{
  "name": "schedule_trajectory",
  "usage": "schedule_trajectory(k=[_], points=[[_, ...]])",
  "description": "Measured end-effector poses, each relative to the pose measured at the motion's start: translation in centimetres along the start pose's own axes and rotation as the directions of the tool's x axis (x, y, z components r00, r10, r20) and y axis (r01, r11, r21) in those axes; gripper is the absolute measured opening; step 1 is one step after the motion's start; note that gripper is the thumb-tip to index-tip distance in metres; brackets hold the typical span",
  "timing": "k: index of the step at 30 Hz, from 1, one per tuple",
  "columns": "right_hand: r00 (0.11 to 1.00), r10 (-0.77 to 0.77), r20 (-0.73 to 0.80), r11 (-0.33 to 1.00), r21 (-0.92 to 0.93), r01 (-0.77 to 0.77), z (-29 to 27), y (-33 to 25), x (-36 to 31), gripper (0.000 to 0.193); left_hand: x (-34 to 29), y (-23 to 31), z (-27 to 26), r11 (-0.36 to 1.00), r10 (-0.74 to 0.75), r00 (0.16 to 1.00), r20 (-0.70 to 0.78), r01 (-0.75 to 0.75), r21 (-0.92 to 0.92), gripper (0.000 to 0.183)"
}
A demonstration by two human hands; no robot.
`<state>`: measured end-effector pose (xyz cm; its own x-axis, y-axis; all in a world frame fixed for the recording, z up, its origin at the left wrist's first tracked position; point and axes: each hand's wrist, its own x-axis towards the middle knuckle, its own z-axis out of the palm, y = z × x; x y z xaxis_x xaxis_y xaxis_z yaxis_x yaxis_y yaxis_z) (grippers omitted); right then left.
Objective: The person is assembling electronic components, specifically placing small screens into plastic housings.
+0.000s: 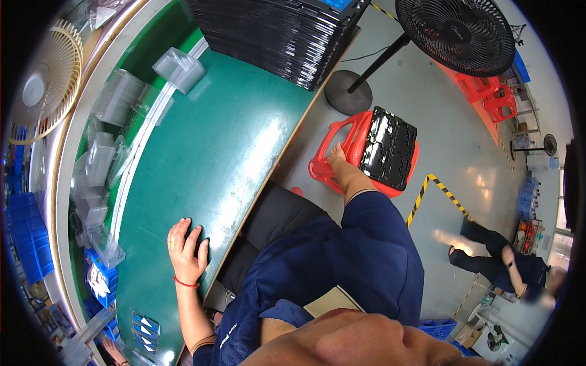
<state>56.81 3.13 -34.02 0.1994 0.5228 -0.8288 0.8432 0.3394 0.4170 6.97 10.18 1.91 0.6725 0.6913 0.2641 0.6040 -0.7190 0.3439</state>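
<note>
My left hand (187, 251), with a red cord at the wrist, lies on the green tabletop (213, 146) near its edge, fingers spread and nothing in them. My right arm reaches out to a red plastic stool (322, 169) beside the table. There my right hand (336, 154) is closed on the stool's frame; some fingers are hidden. A glossy black moulded tray (388, 148) rests on top of the stool. On the far end of the table stands a tall stack of black trays (268, 36).
A black standing fan (455, 30) stands past the stool. Clear plastic boxes (178, 70) line the table's left side, near a blue bin (101, 277). Small blue-and-white pieces (145, 332) lie at lower left. Another person (510, 256) is at the right, by striped floor tape (448, 192).
</note>
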Motion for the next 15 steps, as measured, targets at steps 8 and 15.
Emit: schedule_trajectory(k=[8,15], points=[[0.998,0.016,0.062,0.997,0.073,-0.021,-3.0,2.4,0.6,0.042,0.5,0.2,0.0,1.0,-0.015,1.0,0.003,0.015,0.006,0.029],[0.997,0.002,-0.075,0.998,0.062,0.002,-11.5,4.4,2.0,0.039,0.1,0.8,-0.6,0.999,-0.033,0.999,-0.024,0.033,0.017,0.028]])
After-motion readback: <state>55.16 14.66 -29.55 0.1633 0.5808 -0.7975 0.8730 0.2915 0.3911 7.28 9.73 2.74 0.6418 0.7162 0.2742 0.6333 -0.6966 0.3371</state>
